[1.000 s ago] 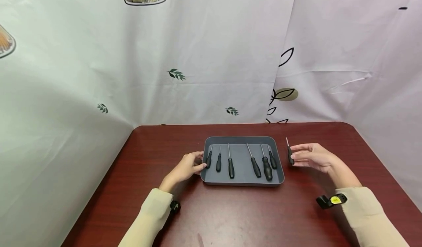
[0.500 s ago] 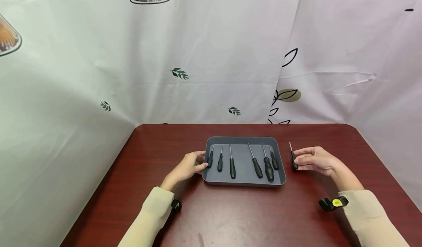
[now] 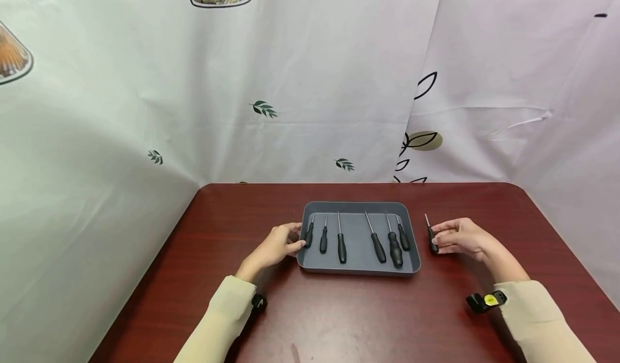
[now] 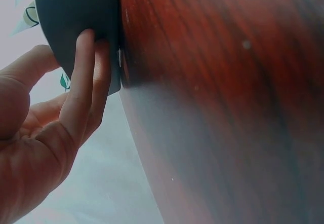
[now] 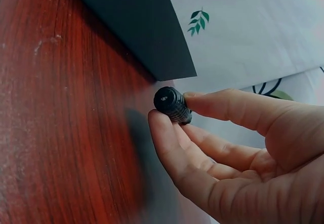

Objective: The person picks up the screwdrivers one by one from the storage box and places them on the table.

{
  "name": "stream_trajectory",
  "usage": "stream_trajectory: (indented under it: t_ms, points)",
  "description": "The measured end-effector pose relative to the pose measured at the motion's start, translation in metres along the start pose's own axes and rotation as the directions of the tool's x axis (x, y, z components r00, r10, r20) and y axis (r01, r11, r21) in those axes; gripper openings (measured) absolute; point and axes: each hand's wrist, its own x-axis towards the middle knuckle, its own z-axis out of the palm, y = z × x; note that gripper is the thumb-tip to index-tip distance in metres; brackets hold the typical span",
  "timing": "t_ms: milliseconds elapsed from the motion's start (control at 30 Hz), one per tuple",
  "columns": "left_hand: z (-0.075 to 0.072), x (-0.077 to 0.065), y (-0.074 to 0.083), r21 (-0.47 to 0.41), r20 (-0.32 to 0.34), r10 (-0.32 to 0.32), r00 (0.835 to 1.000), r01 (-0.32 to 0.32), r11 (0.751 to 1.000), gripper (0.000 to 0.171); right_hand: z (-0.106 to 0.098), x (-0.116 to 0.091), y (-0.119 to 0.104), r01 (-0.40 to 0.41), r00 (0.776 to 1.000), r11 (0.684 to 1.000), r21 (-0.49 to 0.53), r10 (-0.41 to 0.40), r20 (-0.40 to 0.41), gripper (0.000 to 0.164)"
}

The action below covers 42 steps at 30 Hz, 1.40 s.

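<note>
A grey rectangular tray [image 3: 356, 271] lies on the table with several black-handled screwdrivers [image 3: 342, 247] in it, lined up with their shafts pointing away. At its left side, my left hand [image 3: 276, 244] grips the wall, thumb over the rim and fingers against the outside. In the left wrist view these fingers [image 4: 83, 82] press the dark tray wall. My right hand [image 3: 462, 237] pinches a small screwdriver [image 3: 432, 240] by its handle, to the right of the tray, shaft pointing away and up. The right wrist view shows its handle end [image 5: 164, 98] between thumb and fingertips, close over the table.
The tray stands on a reddish-brown wooden table [image 3: 339, 320]. White patterned cloth [image 3: 300, 83] hangs behind the table and along both sides. Each wrist carries a small black camera [image 3: 479, 301].
My right hand has moved lower, slightly right and toward me, bringing the small screwdriver down beside the tray. The left hand keeps its hold on the tray's side. The head view has shifted slightly.
</note>
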Motion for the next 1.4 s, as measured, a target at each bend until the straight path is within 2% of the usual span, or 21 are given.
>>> stream_trajectory:
  t_ms: [267, 600, 1000, 1400]
  points:
    - [0.0, 0.0, 0.001, 0.0, -0.006, -0.003, 1.0, 0.003, 1.0, 0.049, 0.001, 0.0, 0.002, -0.007, 0.999, 0.997, -0.077, 0.004, -0.039, 0.047]
    - [0.002, -0.001, 0.0, -0.004, -0.012, 0.008, 1.0, -0.008, 1.0, 0.048, 0.007, -0.001, 0.001, -0.03, 0.994, 0.98, -0.198, 0.009, -0.108, 0.041]
    - [0.002, 0.0, 0.001, -0.006, -0.018, 0.009, 1.0, -0.009, 1.0, 0.048, 0.011, 0.0, -0.003, -0.059, 0.987, 0.968, -0.242, 0.021, -0.157, 0.04]
    - [0.002, 0.0, 0.0, -0.005, -0.02, 0.005, 1.0, -0.005, 1.0, 0.048, 0.012, -0.003, -0.005, -0.062, 0.988, 0.96, -0.274, 0.02, -0.151, 0.04]
